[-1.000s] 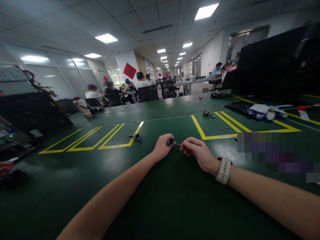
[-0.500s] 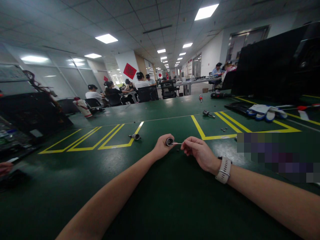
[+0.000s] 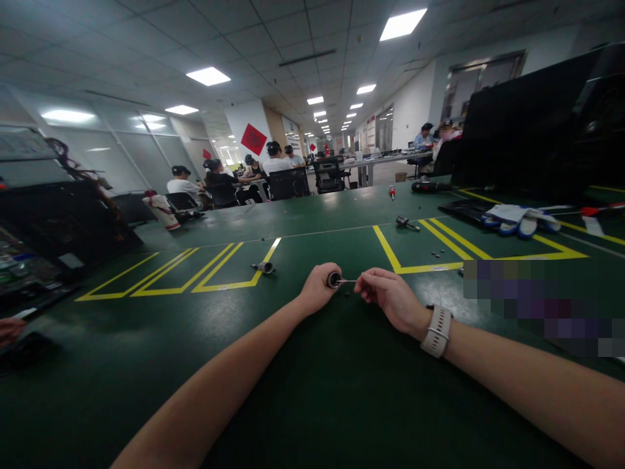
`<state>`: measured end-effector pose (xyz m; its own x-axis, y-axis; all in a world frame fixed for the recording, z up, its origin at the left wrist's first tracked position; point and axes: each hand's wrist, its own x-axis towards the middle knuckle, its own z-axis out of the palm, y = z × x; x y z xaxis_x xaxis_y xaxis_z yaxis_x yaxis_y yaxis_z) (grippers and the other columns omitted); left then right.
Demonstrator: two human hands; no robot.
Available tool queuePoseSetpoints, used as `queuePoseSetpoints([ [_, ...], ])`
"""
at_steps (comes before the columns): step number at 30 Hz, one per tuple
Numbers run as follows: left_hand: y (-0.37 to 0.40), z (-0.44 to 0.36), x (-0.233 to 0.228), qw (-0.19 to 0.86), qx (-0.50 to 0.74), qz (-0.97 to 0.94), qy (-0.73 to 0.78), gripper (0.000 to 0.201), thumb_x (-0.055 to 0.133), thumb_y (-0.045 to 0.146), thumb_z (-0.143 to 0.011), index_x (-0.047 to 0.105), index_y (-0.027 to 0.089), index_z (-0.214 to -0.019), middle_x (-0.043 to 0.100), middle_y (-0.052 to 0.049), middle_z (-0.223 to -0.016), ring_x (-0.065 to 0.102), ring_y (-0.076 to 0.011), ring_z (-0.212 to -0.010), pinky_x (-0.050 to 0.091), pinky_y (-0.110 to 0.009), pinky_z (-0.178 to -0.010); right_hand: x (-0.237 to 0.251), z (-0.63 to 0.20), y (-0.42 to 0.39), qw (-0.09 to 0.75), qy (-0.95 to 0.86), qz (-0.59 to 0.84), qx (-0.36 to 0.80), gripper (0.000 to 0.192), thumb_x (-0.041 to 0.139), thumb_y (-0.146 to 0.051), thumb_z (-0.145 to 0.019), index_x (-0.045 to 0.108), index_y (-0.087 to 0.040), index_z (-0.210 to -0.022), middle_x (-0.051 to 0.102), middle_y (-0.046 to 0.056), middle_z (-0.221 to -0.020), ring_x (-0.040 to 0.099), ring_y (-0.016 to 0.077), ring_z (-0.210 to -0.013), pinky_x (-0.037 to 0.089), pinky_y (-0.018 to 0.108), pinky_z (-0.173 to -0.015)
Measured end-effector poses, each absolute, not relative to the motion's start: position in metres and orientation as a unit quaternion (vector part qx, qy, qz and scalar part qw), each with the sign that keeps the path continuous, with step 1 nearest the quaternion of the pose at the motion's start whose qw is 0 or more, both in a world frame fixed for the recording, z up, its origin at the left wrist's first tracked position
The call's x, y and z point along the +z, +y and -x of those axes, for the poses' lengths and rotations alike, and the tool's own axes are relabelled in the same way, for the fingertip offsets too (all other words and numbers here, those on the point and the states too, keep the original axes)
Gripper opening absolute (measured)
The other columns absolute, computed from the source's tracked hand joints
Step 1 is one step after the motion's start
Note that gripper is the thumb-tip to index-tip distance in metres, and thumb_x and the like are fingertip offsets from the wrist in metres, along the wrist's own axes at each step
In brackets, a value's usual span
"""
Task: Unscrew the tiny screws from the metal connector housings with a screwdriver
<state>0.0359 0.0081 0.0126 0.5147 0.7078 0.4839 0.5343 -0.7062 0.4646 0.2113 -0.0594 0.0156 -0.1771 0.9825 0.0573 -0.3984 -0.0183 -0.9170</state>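
My left hand (image 3: 316, 291) is closed around a round, hollow metal part (image 3: 333, 280), its open end turned towards me. Between the pinched fingers of my right hand (image 3: 387, 294) is a thin metal rod-like tool (image 3: 348, 281). The tool's tip reaches the mouth of the metal part; whether it touches the inside is hard to see. Just below lies a small dark piece (image 3: 347, 294) on the green table (image 3: 312, 378). A similar metal part with a shaft (image 3: 265, 267) lies to the left, and another (image 3: 406, 223) lies farther back on the right.
Yellow tape (image 3: 229, 286) marks areas on the table. Several small dark bits (image 3: 437, 254) lie at the right. Beyond are white-and-blue gloves (image 3: 520, 218), a red screwdriver (image 3: 392, 191) and a large black object (image 3: 532, 130). Another person's hand (image 3: 10, 331) shows at the left edge.
The metal part in my left hand has shifted slightly to the right and turned a little. My right hand and the thin tool have moved only very slightly.
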Motion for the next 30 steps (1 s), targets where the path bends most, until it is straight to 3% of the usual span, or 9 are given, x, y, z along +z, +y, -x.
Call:
queuePoseSetpoints([
  [14,0.0119,-0.0359,0.0099,0.103,0.321,-0.866,0.368,0.01,0.06,0.018,-0.073,0.053,0.015,-0.066,0.054,0.002,-0.066,0.048,-0.0109,-0.061,0.037,-0.023,-0.06,0.0148,-0.2107,-0.0578,0.582,-0.39,0.336,0.63,0.012,0.065,-0.028,-0.066,0.062,-0.016,-0.062,0.063,0.001,-0.06,0.049,0.0115,-0.055,0.034,0.027,-0.056],
  [30,0.0131,-0.0356,0.0079,0.09,0.297,-0.855,0.416,0.007,0.06,0.016,-0.073,0.054,0.016,-0.069,0.056,0.002,-0.068,0.051,-0.0131,-0.065,0.037,-0.026,-0.062,0.013,-0.2124,-0.0589,0.602,-0.432,0.427,0.518,0.015,0.059,-0.022,-0.066,0.058,-0.017,-0.052,0.054,-0.001,-0.046,0.044,0.0105,-0.046,0.029,0.025,-0.046],
])
